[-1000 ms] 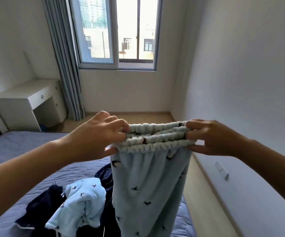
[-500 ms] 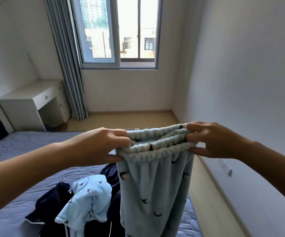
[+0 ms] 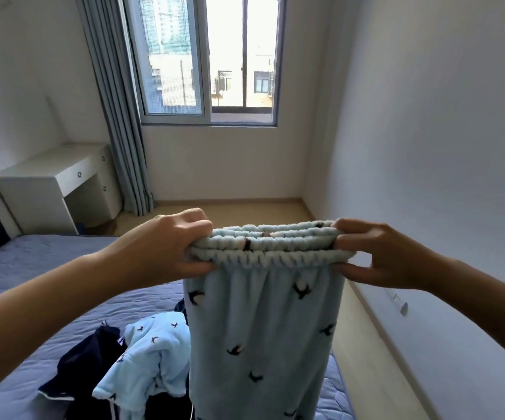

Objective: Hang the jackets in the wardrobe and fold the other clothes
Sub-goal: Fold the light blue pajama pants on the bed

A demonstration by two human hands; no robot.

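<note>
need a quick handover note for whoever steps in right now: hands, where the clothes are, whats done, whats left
Hands: the left hand grips one end of the waistband of the light blue trousers, and the right hand pinches the other end. The legs hang down in front of the bed.
Clothes: a light blue top and a dark navy garment lie crumpled on the bed.
Done: nothing folded or hung is in view.
Left: fold the trousers and the top, then sort the dark navy garment. The wardrobe is not in view.
</note>
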